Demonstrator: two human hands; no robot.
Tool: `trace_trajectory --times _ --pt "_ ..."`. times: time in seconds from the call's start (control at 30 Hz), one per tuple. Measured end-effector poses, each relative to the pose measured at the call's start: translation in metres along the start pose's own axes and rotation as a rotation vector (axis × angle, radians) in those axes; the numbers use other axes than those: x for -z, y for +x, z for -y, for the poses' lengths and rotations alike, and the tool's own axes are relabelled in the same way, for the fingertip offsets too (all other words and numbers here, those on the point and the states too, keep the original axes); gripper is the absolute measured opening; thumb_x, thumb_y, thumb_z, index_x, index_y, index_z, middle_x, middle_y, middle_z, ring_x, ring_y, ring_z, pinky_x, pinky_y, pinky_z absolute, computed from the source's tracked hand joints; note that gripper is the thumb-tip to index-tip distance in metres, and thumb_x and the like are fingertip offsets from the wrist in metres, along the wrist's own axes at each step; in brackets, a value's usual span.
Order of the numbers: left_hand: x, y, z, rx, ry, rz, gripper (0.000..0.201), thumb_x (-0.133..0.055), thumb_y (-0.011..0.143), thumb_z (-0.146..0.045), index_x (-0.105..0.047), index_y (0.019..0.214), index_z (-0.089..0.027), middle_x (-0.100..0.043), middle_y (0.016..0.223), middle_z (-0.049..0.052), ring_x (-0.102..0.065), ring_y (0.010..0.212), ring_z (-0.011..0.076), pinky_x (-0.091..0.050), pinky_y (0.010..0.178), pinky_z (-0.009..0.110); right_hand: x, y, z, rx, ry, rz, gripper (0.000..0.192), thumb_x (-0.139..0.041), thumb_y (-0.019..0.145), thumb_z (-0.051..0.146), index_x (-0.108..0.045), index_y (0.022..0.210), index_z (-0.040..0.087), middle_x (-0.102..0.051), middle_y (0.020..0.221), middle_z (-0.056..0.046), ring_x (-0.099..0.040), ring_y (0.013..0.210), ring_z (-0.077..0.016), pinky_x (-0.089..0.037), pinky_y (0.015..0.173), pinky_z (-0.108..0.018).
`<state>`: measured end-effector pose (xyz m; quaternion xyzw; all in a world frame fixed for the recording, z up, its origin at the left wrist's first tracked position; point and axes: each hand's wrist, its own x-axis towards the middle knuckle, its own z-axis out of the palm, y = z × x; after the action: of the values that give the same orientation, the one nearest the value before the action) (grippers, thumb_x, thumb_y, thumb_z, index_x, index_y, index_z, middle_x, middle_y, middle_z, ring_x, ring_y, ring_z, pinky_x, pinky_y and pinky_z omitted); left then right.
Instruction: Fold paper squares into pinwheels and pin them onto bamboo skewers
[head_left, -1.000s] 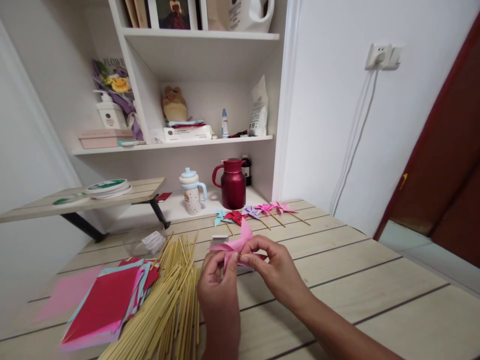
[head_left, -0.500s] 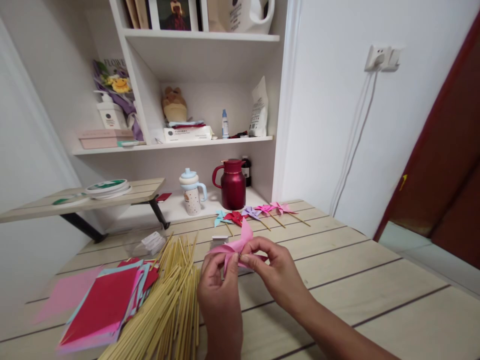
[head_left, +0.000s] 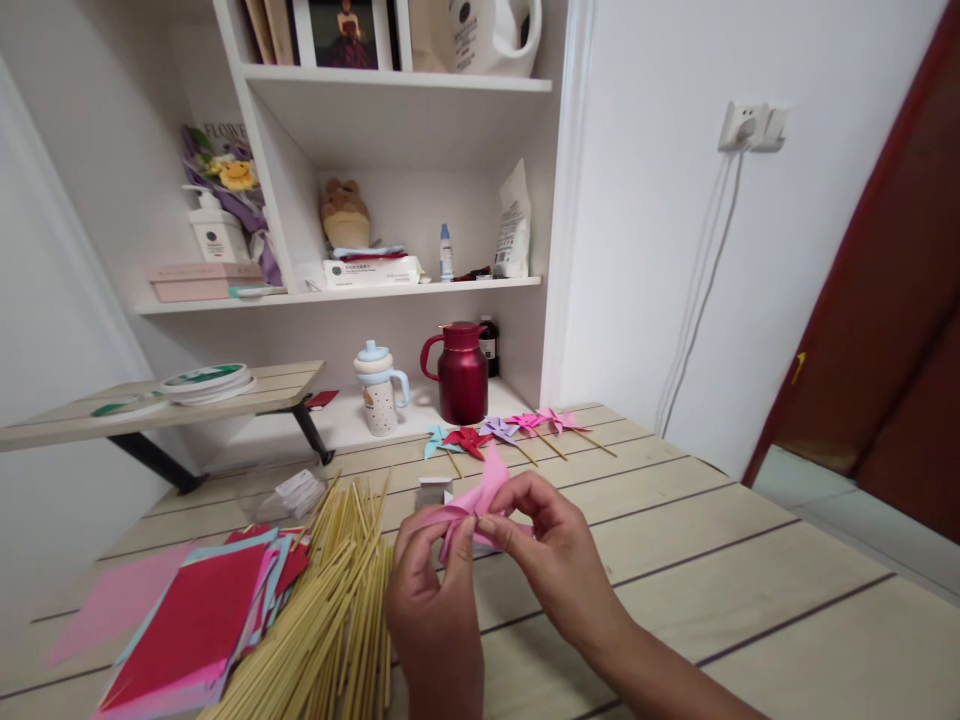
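Observation:
A pink paper pinwheel (head_left: 491, 482) is held above the table between both hands. My left hand (head_left: 435, 590) pinches its near left side, thumb close to the centre. From the right, my right hand (head_left: 551, 550) has thumb and forefinger closed on the folded paper near the middle. The fingertips of the two hands almost meet, and whatever sits at the centre is hidden by them. Just behind the pinwheel is a small grey-and-white box (head_left: 435, 490). Left of my left hand lies a heap of thin wooden sticks (head_left: 330, 600).
Coloured paper sheets (head_left: 195, 610) lie stacked at the left, near a clear container (head_left: 289, 492). Several finished pinwheels on sticks (head_left: 499, 430) line the table's back edge. Behind them stand a red jug (head_left: 463, 375) and a tumbler (head_left: 381, 390). A raised wooden stand (head_left: 292, 378) is at left.
The view has shifted slightly. Both hands keep hold of the pink pinwheel, with their fingers pressed a little differently at its centre.

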<state>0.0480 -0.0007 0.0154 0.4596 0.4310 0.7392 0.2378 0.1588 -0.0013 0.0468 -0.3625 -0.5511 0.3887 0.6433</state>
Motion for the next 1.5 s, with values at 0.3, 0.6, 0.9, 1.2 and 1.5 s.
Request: trace_trajectory --times 0.3,0.6,0.9,1.2,1.5 --pt "0.003 0.001 -0.003 -0.157 0.141 -0.011 0.006 -0.074 0.076 -0.030 -0.075 0.077 -0.024 -0.070 0.087 0.002 -0.065 0.082 0.0188 -0.053 0.075 0.028 0.001 -0.003 -0.002 -0.088 0.205 0.014 0.080 -0.078 0.076 0.022 -0.037 0.143 0.034 -0.068 0.078 0.005 -0.064 0.076 -0.0155 -0.055 0.080 -0.032" --pt "0.006 0.002 -0.004 -0.239 0.206 -0.008 0.006 -0.073 0.077 -0.029 -0.077 0.078 -0.024 -0.072 0.085 0.002 -0.067 0.081 0.0186 -0.053 0.076 0.026 0.002 -0.002 0.002 -0.033 0.029 0.056 0.009 -0.077 0.076 0.025 -0.072 0.081 0.019 -0.069 0.080 -0.001 -0.058 0.078 -0.0177 -0.050 0.075 -0.029" --pt "0.006 0.002 -0.005 -0.352 0.222 -0.026 0.005 -0.072 0.077 -0.022 -0.076 0.078 -0.025 -0.072 0.081 -0.001 -0.068 0.076 0.0148 -0.053 0.069 0.020 0.002 -0.005 0.002 0.013 -0.033 0.025 0.010 -0.075 0.079 0.026 -0.067 0.074 0.020 -0.065 0.073 0.002 -0.055 0.072 -0.0155 -0.047 0.069 -0.026" --pt "0.006 0.000 -0.004 -0.392 0.238 -0.010 0.005 -0.070 0.080 -0.022 -0.074 0.082 -0.025 -0.070 0.086 0.001 -0.067 0.080 0.0166 -0.053 0.075 0.024 0.001 -0.006 -0.005 -0.005 0.012 0.002 0.012 -0.074 0.081 0.030 -0.067 0.079 0.020 -0.065 0.077 0.000 -0.057 0.075 -0.0169 -0.049 0.069 -0.028" --pt "0.011 0.001 -0.010 -0.554 0.357 0.032 0.014 -0.063 0.084 -0.014 -0.069 0.089 -0.026 -0.067 0.092 -0.001 -0.066 0.086 0.0135 -0.051 0.078 0.021 0.006 -0.003 -0.004 0.099 -0.070 0.006 0.007 -0.074 0.082 0.027 -0.068 0.081 0.022 -0.066 0.077 0.000 -0.059 0.073 -0.0178 -0.049 0.068 -0.030"
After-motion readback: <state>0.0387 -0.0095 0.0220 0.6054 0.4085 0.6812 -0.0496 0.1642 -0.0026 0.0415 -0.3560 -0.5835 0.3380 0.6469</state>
